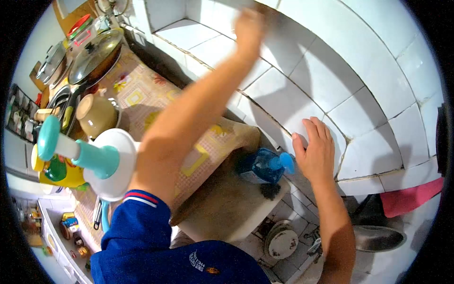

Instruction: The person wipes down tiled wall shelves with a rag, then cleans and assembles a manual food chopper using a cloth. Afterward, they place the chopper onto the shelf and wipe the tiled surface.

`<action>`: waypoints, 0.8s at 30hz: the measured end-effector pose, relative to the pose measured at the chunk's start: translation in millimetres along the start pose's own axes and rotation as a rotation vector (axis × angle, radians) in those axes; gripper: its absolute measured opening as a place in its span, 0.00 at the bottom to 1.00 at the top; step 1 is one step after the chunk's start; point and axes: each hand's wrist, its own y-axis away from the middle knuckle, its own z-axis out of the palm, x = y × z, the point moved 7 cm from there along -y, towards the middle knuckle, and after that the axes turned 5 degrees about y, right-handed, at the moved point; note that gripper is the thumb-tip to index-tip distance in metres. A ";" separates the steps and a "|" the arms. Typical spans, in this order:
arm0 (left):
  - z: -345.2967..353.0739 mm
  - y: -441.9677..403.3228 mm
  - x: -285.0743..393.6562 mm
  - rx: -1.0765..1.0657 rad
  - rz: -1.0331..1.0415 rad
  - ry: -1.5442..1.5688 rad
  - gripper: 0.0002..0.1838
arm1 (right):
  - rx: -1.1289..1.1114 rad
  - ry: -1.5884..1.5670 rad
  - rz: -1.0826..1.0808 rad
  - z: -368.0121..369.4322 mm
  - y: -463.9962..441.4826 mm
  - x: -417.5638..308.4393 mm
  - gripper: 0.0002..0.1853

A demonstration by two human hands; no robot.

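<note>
"So, where is the left hand (249, 31) reaching?"

"Out over the white tiles (279, 87), which are lining the recess beyond the counter (222, 213). It's showing as a blur and looking bunched, so whether it's pinching something, one cannot tell."

"And the right hand (316, 154)?"

"That one is lying back-up over the edge of the same tiles, opened out, the fingers lying close together and the thumb standing apart. How firmly it's pressing isn't showing."

"What is standing nearest to it?"

"A blue pump bottle (261, 166). It's sitting on the bare end of the counter, its pump head pointing toward that hand, just beside it but apart."

"And on the other side, past the left arm?"

"A patterned cloth (137, 97) is covering the counter. A white and teal implement (109, 161) is rising close to the arm, with a yellow bottle (61, 173) standing just behind it. Farther along, a beige bowl (97, 116) is resting on its side or tilted, and a glass-lidded pan (97, 54) is sitting beyond that."

"Anything over at the right?"

"A pink cloth (411, 196) is hanging below the tiles, and a metal basin (378, 239) is lying underneath it."
</note>
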 end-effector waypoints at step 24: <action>0.5 83.7 -59.1 -0.482 0.176 -0.925 0.26 | 0.084 -0.053 -0.007 -5.3 0.5 4.0 0.22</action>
